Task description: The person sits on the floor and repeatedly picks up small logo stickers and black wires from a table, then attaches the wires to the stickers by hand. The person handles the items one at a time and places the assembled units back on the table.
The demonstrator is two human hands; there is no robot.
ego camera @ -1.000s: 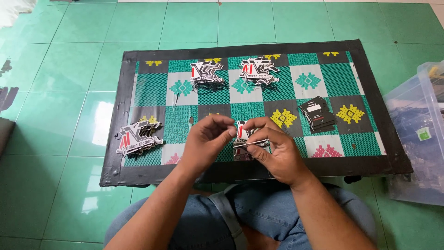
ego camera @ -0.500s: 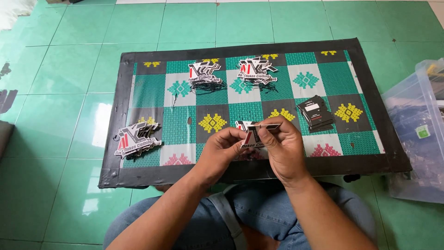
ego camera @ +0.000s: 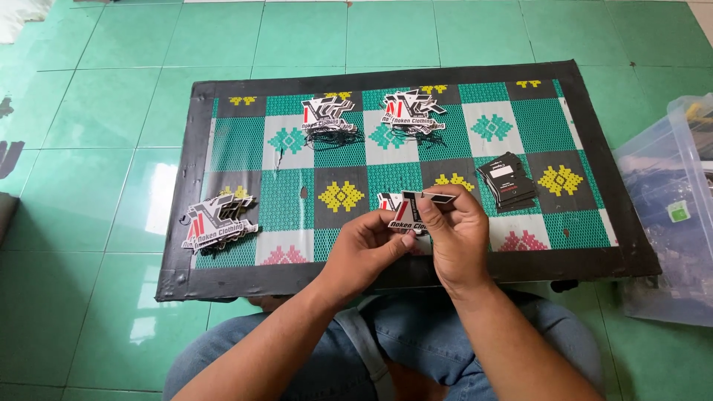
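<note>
Head view, steeply down, close.

tag piles (ego camera: 220, 220) on board (ego camera: 416, 278), bin (ego camera: 661, 223) perhaps right

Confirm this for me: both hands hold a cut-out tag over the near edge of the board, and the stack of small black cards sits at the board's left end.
Not quite. The head view shows both hands, left hand and right hand, on the cut-out tag near the board edge, but the stack of small black cards sits toward the right end, not the left.

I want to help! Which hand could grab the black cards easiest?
Probably the right hand: it is closer to the black card stack. The left hand sits farther away, pinching the cut-out tag.
</note>
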